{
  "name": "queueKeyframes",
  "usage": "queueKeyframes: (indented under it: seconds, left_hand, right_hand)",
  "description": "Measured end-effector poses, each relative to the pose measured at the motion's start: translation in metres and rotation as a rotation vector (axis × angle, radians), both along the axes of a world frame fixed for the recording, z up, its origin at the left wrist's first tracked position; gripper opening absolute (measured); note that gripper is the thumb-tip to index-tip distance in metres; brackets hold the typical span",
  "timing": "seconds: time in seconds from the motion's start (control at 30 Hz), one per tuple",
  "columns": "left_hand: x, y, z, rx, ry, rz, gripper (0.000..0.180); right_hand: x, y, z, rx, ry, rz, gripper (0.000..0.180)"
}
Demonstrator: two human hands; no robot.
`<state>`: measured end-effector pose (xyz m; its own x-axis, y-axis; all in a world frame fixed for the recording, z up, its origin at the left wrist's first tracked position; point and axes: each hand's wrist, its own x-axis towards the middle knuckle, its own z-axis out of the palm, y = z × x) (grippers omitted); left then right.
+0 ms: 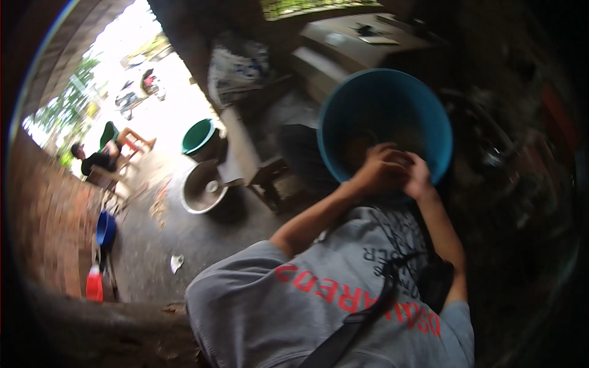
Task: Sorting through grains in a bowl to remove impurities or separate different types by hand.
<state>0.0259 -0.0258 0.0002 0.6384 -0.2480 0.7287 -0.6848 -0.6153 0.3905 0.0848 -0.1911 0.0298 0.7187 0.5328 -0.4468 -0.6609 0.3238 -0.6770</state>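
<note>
Both my left grip [381,165] and right grip [419,175] curl together over the blue tub [440,126]; whether holding anything, I cannot tell.

Brick wall [49,227] — grey floor [144,257]

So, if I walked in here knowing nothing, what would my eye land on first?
Probably the large round blue tub right of centre, with the person's left hand and right hand close together at its near side. Next, the glaringly bright opening at upper left, with a dark-shirted seated person near it. Then the round green tub on the left, just beyond a pale round basin.
</note>
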Motion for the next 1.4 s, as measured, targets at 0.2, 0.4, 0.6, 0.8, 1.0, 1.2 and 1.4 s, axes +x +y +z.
queueKeyframes:
  seconds: [0.2,0.4,0.6,0.8,1.0,1.2,1.4]
  left_hand:
    - [-0.008,-0.007,0.007,-0.045,0.047,0.012,0.027]
    - [-0.001,-0.001,0.014,-0.194,0.072,0.047,0.029]
    - [-0.001,0.007,0.009,-0.319,-0.138,0.543,0.036]
    - [-0.013,-0.008,0.02,-0.024,-0.003,0.039,0.032]
    - [0.001,-0.009,0.011,0.028,0.057,-0.042,0.023]
    - [0.004,-0.002,0.006,0.022,-0.009,0.01,0.024]
    - [0.012,0.003,0.0,-0.044,0.017,-0.012,0.034]
  right_hand:
    - [-0.006,-0.005,0.014,0.038,0.012,0.043,0.043]
    - [0.023,-0.012,-0.014,0.209,0.023,0.164,0.048]
    - [0.009,0.0,0.009,0.207,0.105,0.074,0.052]
    - [-0.004,-0.006,0.015,-0.025,-0.027,0.009,0.051]
    - [0.031,-0.018,-0.024,0.223,0.012,0.153,0.044]
    - [0.019,-0.002,-0.013,0.113,0.032,0.093,0.043]
    - [0.032,-0.009,-0.028,0.363,0.106,0.234,0.047]
